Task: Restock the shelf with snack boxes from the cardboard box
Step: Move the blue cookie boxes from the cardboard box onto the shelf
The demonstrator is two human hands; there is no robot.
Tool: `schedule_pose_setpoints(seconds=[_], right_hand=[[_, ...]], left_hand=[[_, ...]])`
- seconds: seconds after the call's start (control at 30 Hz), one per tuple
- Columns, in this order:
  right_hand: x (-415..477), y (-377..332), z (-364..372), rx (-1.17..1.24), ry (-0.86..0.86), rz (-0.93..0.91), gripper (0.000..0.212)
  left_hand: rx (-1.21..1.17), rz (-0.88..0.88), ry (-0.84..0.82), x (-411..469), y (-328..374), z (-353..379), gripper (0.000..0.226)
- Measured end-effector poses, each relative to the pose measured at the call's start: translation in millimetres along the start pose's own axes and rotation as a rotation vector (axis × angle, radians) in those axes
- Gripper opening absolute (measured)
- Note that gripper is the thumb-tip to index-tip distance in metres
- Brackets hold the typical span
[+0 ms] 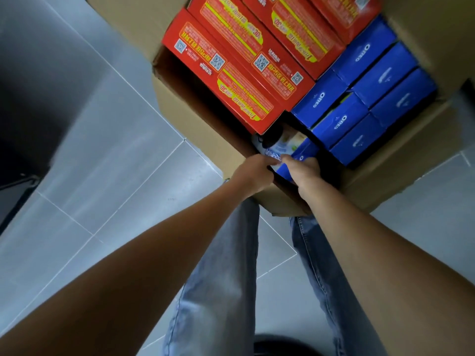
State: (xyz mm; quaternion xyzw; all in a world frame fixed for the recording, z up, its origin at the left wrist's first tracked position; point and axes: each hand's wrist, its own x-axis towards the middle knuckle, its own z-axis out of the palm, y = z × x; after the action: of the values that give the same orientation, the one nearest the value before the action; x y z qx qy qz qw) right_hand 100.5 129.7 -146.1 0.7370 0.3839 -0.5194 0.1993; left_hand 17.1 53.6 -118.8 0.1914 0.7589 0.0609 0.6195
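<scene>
Blue snack box (302,152) lies low in near corner of cardboard box (180,104), tucked under red boxes (231,80), beside standing blue rows (341,122). Left hand (253,173) and right hand (304,169) both reach in, fingers curled round it. Likely two hands because gap is tight. Shelf not seen.

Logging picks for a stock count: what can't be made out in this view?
Head view:
- Fingertips of left hand and right hand: hidden inside the cardboard box, grip unclear.
- Pale pack: shaded under a red snack box, label blurred.
- Red snack boxes: count cut off by top edge.
- Shelf: out of frame.
</scene>
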Motion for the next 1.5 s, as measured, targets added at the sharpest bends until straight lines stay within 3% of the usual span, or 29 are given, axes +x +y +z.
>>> schedule_pose_setpoints(seconds=[0.23, 0.37, 0.43, 0.57, 0.8, 0.93, 1.07, 1.2, 1.5], right_hand=[[-37, -7, -57, 0.04, -0.087, 0.013, 0.039], [-78, -21, -100, 0.012, -0.084, -0.063, 0.038], [-103, -35, -130, -0.037, -0.101, -0.187, 0.043], [-149, -71, -190, -0.174, -0.205, -0.387, 0.033], [-256, -139, -292, -0.245, -0.179, -0.652, 0.044], [-325, -171, -349, -0.258, -0.069, -0.739, 0.085], [-396, -189, -395, -0.2, 0.07, -0.836, 0.092], [-462, -204, -435, -0.223, 0.19, -0.884, 0.084], [-574, -197, -522, -0.034, 0.403, -0.913, 0.064]], left_hand=[[-0.132, 0.021, 0.223, -40, 43, -31, 0.049], [-0.04, 0.171, 0.149, -70, 97, -58, 0.046], [0.031, 0.206, 0.072, -88, 127, -72, 0.057], [0.256, 0.378, -0.027, -129, 189, -92, 0.074], [0.362, 0.57, -0.011, -211, 299, -142, 0.079], [0.447, 0.702, 0.03, -270, 355, -178, 0.098], [0.483, 0.806, 0.132, -337, 401, -201, 0.069], [0.401, 0.858, 0.181, -397, 442, -218, 0.038], [-0.106, 0.977, 0.138, -533, 516, -266, 0.025]])
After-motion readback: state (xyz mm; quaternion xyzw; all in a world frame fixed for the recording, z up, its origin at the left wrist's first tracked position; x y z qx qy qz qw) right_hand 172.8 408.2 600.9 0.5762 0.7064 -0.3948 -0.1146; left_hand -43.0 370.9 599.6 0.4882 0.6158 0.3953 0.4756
